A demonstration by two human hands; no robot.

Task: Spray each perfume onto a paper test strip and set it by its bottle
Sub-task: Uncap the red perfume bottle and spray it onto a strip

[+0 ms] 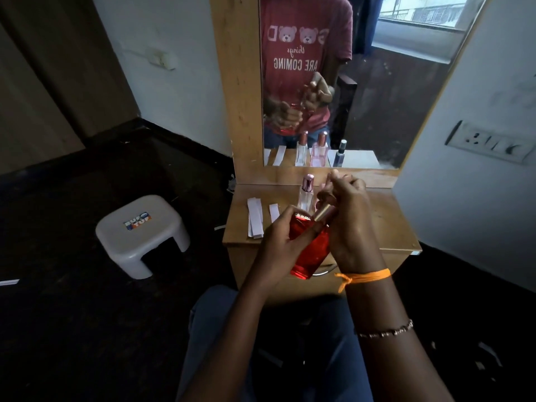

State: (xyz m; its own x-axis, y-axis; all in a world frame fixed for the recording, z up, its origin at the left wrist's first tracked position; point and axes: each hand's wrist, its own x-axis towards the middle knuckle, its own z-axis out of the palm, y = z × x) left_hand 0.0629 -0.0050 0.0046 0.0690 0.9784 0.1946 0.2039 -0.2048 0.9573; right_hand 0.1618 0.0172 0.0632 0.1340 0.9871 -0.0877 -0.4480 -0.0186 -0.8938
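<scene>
A red perfume bottle (307,250) is held tilted above the front edge of the wooden dressing table (388,221), with my left hand (278,245) wrapped around its body. My right hand (351,221) is closed over the bottle's top, where a gold nozzle shows between the fingers. Its fingertips pinch a small pale piece that looks like the cap. A clear bottle with a pink cap (306,195) stands upright just behind. A stack of white paper strips (255,217) lies on the table's left side, with one shorter strip (274,212) beside it.
The mirror (391,97) reflects two further bottles, one pink and one dark, which my right hand hides from direct view. A white plastic stool (142,233) stands on the dark floor to the left. A wall socket (490,142) is on the right wall.
</scene>
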